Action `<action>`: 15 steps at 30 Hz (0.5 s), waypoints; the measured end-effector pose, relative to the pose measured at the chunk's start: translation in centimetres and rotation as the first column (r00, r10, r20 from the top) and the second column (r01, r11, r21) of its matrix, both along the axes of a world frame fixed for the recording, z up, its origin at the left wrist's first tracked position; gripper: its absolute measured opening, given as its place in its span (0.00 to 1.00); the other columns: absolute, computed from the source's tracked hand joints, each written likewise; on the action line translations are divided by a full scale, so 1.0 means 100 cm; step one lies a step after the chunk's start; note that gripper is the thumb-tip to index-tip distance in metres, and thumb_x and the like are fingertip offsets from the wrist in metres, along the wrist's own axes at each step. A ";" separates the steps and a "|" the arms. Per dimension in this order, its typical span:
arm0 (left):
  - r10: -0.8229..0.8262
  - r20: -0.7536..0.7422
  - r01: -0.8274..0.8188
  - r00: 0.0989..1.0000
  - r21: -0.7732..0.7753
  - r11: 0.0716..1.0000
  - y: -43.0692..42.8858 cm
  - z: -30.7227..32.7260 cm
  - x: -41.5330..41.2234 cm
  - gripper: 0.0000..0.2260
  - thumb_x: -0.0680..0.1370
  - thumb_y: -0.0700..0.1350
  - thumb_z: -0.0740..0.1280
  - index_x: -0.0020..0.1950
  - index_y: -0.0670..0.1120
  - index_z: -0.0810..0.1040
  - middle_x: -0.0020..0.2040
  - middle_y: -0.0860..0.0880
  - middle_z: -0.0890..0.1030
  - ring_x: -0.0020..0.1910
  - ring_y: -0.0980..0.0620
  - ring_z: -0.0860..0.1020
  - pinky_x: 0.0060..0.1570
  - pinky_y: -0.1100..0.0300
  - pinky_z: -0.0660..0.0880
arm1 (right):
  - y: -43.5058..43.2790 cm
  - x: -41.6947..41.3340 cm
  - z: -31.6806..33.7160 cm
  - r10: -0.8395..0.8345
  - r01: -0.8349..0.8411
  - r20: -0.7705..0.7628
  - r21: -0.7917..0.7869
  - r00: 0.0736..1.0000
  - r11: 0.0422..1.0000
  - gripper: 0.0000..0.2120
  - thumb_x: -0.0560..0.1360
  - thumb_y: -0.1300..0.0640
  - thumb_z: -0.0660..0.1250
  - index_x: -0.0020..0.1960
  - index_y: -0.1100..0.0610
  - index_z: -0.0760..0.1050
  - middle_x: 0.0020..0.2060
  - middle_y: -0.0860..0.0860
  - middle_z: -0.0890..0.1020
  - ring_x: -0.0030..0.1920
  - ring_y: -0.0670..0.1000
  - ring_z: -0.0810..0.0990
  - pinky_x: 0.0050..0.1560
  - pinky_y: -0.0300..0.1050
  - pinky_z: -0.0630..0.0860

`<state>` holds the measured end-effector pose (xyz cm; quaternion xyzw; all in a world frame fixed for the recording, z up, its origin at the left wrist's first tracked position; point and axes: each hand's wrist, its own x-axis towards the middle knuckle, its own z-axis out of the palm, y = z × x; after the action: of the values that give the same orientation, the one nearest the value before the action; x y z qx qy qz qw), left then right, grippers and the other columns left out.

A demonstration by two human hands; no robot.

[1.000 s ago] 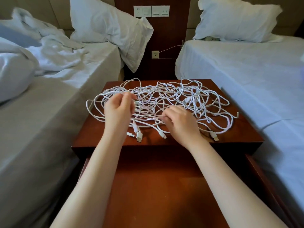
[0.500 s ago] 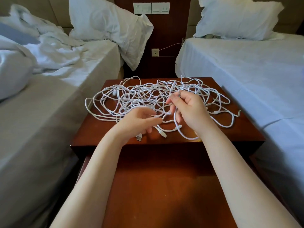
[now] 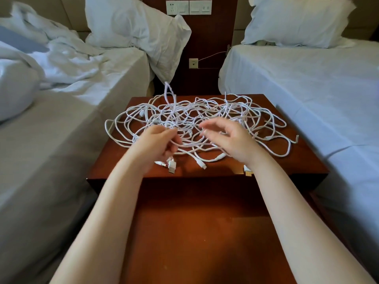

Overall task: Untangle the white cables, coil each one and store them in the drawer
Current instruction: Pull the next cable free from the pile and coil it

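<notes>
A tangle of white cables point(image 3: 207, 117) lies spread over the top of the red-brown nightstand point(image 3: 303, 160). Several plug ends point(image 3: 171, 166) rest near its front edge. My left hand point(image 3: 158, 143) is at the tangle's near left, its fingers curled and pinching a cable strand. One loop point(image 3: 170, 93) stands up, blurred, at the back of the heap. My right hand point(image 3: 231, 140) hovers over the near middle with its fingers apart and nothing in them. The open drawer point(image 3: 194, 232) sits below the front edge, under my forearms, with nothing showing on its bare wooden bottom.
A bed with crumpled white bedding point(image 3: 61, 64) stands close on the left, and a made bed point(image 3: 307, 78) on the right. Pillows lean at both heads. Wall sockets point(image 3: 188, 7) sit on the wood panel behind, and a thin wire runs from a lower socket point(image 3: 193, 63).
My right hand has let go of the strand it held up and has opened. My left hand moved slightly left with a strand, and a loop rose at the back.
</notes>
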<state>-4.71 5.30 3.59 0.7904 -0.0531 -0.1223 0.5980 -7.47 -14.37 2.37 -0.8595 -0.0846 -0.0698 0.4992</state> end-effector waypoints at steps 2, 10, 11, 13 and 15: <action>0.034 -0.008 -0.035 0.999 -0.082 0.996 0.011 0.000 0.005 0.14 0.82 0.44 0.58 0.39 0.40 0.75 0.24 0.47 0.72 0.20 0.54 0.65 0.20 0.66 0.62 | 0.008 0.002 -0.012 0.124 -0.141 -0.119 -0.146 0.985 0.979 0.07 0.75 0.47 0.69 0.52 0.46 0.80 0.49 0.40 0.82 0.52 0.41 0.79 0.56 0.41 0.74; 0.330 -0.116 -0.345 0.937 -0.459 0.819 0.028 -0.008 0.029 0.17 0.83 0.42 0.54 0.38 0.38 0.75 0.23 0.47 0.72 0.19 0.55 0.67 0.20 0.67 0.63 | -0.026 0.015 -0.039 -0.171 0.248 0.222 -0.389 0.960 0.887 0.10 0.79 0.50 0.64 0.44 0.55 0.79 0.43 0.47 0.79 0.48 0.47 0.74 0.47 0.40 0.70; 0.319 -0.140 -0.346 0.937 -0.475 0.809 0.027 -0.009 0.029 0.17 0.83 0.43 0.54 0.40 0.38 0.76 0.26 0.47 0.75 0.20 0.55 0.71 0.21 0.67 0.67 | -0.029 0.016 -0.043 -0.185 0.274 0.250 -0.395 0.950 0.877 0.10 0.79 0.51 0.64 0.46 0.56 0.80 0.44 0.48 0.79 0.48 0.46 0.74 0.46 0.40 0.69; 0.251 -0.185 -0.311 0.950 -0.525 0.792 0.021 -0.008 0.026 0.14 0.83 0.45 0.56 0.48 0.37 0.75 0.33 0.43 0.80 0.27 0.53 0.79 0.27 0.64 0.75 | -0.028 0.018 -0.048 -0.209 0.332 0.331 -0.378 0.920 0.864 0.11 0.78 0.52 0.66 0.50 0.58 0.82 0.45 0.49 0.80 0.48 0.47 0.75 0.47 0.42 0.70; 0.136 -0.192 -0.217 0.972 -0.515 0.829 0.010 -0.007 0.018 0.13 0.82 0.48 0.59 0.55 0.38 0.73 0.39 0.41 0.82 0.34 0.50 0.82 0.34 0.62 0.78 | -0.022 0.018 -0.047 -0.226 0.374 0.403 -0.339 0.887 0.863 0.11 0.77 0.52 0.67 0.50 0.58 0.83 0.41 0.50 0.80 0.45 0.48 0.76 0.44 0.44 0.72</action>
<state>-2.86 6.31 2.90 0.5836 0.0327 -0.1048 0.8046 -5.64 -16.60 -2.37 -0.9203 -0.0478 -0.2804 0.2685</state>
